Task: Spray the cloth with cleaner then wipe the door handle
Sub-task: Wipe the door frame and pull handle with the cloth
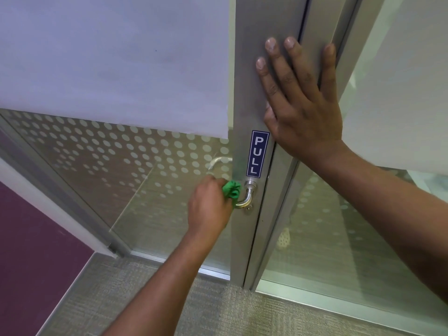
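A silver lever door handle [246, 197] sticks out of the grey metal door frame [244, 98], just below a blue PULL sticker [257, 153]. My left hand [209, 207] is closed around a bunched green cloth [231, 189], which is pressed against the lever's grip; the grip end is hidden under cloth and fingers. My right hand [299, 103] lies flat with fingers spread on the door's edge, above the sticker. No spray bottle is in view.
The glass door panel [135, 151] carries white frosted dots and a white sheet over its upper part. A second handle [218, 161] shows through the glass. A purple wall [29, 251] stands at left, and grey carpet [218, 316] lies below.
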Demonstrator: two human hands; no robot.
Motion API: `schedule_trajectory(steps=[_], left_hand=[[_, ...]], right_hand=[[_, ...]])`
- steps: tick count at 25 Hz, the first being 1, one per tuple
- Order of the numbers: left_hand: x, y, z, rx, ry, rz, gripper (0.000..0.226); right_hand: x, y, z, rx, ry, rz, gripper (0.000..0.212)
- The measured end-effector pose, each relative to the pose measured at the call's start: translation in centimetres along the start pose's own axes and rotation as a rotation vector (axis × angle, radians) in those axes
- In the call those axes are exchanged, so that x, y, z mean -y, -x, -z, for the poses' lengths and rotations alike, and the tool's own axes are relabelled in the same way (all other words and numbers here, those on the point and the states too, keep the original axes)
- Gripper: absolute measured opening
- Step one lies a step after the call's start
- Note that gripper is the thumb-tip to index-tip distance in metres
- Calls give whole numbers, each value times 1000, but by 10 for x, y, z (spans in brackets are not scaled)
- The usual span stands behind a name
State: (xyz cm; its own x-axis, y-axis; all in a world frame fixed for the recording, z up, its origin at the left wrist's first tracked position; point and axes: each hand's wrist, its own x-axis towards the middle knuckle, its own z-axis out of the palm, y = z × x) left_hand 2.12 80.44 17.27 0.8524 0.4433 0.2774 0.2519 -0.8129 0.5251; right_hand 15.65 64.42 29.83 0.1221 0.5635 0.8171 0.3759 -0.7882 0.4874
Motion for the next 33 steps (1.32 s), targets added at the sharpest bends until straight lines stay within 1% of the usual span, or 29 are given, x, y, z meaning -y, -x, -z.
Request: schedule_trajectory(steps=[2,4,7,9,12,15,17,20,23,26,28,30,33], left_hand=[[-15,4,-7,22,-100,-137,20],[-20,13,-12,61,-140,-238,24],[-29,13,-18,53,-247,-322,30],[-39,10,-26,43,-336,-395,26],[-45,19,-30,99,-431,-492,21],[-39,29,-24,146,-442,-553,25],[-45,25,-27,164,-469,-572,24],[-63,18,-37,197,-513,-541,19],[-58,25,-34,232,-526,-553,19],[-40,32,-23,192,-498,-603,20],[-43,24,-25,154,-478,-600,20],[-52,15,-28,146,-463,-581,20],[-46,17,-29,153,-457,-614,28]], right_hand=[[1,-1,1,10,-6,1,64],[1,-1,1,9,-13,-3,65],[0,-1,2,4,-1,4,65],[0,-2,3,6,-1,12,65],[0,-2,3,8,-11,-1,65],[1,-3,4,-1,-20,-3,65],[1,-4,4,-17,-13,-4,65],[0,-5,5,-16,-16,5,66],[-1,-4,6,-3,-25,1,65],[1,-4,6,29,-41,5,66],[0,-4,7,44,-39,7,66],[-2,-5,7,49,-36,10,66],[-1,-5,8,37,-22,10,66]])
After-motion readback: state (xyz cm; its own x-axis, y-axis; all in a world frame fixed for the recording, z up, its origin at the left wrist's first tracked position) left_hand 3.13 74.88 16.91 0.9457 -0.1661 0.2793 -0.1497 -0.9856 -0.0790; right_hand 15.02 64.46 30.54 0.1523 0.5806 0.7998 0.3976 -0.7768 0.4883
